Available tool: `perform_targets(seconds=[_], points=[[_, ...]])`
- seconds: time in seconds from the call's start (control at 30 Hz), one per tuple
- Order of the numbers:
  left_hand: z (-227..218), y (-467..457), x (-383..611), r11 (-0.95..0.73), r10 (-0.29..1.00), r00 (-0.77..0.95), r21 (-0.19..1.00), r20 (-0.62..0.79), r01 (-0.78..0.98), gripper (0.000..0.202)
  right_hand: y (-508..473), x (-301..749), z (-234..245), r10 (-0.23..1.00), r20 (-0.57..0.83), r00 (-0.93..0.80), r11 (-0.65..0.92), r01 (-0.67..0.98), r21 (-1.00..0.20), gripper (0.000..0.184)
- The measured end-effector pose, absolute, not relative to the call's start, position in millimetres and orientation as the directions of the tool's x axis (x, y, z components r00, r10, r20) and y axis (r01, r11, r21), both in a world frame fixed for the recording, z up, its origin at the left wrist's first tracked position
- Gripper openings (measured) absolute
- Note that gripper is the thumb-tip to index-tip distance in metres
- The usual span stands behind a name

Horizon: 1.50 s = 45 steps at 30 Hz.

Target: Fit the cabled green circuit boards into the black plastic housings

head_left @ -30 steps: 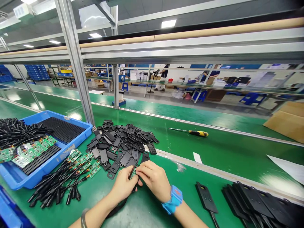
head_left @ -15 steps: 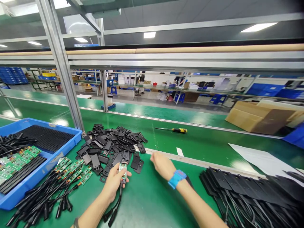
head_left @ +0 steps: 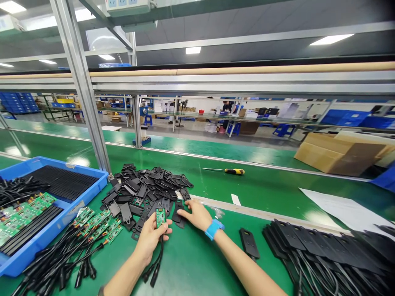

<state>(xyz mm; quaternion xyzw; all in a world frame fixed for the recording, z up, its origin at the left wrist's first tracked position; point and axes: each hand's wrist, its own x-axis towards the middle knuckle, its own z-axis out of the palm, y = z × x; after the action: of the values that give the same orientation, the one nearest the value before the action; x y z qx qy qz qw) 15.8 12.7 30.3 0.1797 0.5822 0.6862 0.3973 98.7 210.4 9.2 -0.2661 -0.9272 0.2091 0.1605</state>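
Observation:
My left hand (head_left: 150,237) holds a small green circuit board (head_left: 160,216) seated in a black plastic shell, with black cables (head_left: 155,263) hanging from it toward me. My right hand (head_left: 195,213), with a blue wrist strap (head_left: 214,228), rests on a black plastic cover (head_left: 178,213) at the near edge of a pile of black covers (head_left: 148,189). Its fingers touch that cover; whether they grip it is unclear.
A blue tray (head_left: 58,209) at the left holds black strips and green boards. Loose boards with black cables (head_left: 77,246) lie beside it. Finished black units (head_left: 324,250) are stacked at the right. A yellow-handled screwdriver (head_left: 226,171) and cardboard boxes (head_left: 339,153) sit farther back.
My right hand has moved left from open bench space onto a black cover at the pile's edge. My left hand still holds the board, now lifted slightly.

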Motion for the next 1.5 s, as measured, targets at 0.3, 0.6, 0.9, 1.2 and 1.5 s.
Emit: perform_targets(seconds=[0.3, 0.6, 0.9, 1.2, 1.5], points=[[25, 13, 15, 0.003, 0.817, -0.543, 0.942, -0.195, -0.335, 0.059, 191, 96, 28, 0.533, 0.257, -0.806, 0.616, 0.161, -0.771, 0.015], [30, 14, 22, 0.014, 0.903, -0.396, 0.933, -0.167, -0.360, 0.063, 165, 108, 48, 0.477, 0.171, -0.862, 0.210, -0.077, -0.975, 0.029], [30, 15, 26, 0.022, 0.901, -0.411, 0.959, -0.142, -0.284, 0.054, 166, 108, 51, 0.450, 0.118, -0.885, 0.151, -0.055, -0.987, 0.031], [33, 14, 29, 0.042, 0.892, -0.437, 0.983, -0.117, -0.178, 0.046, 161, 107, 49, 0.434, 0.050, -0.900, 0.054, -0.029, -0.998, 0.044], [29, 14, 32, 0.083, 0.858, -0.485, 0.977, -0.171, -0.197, 0.047, 159, 103, 38, 0.345, 0.052, -0.937, 0.160, 0.004, -0.987, 0.050]])
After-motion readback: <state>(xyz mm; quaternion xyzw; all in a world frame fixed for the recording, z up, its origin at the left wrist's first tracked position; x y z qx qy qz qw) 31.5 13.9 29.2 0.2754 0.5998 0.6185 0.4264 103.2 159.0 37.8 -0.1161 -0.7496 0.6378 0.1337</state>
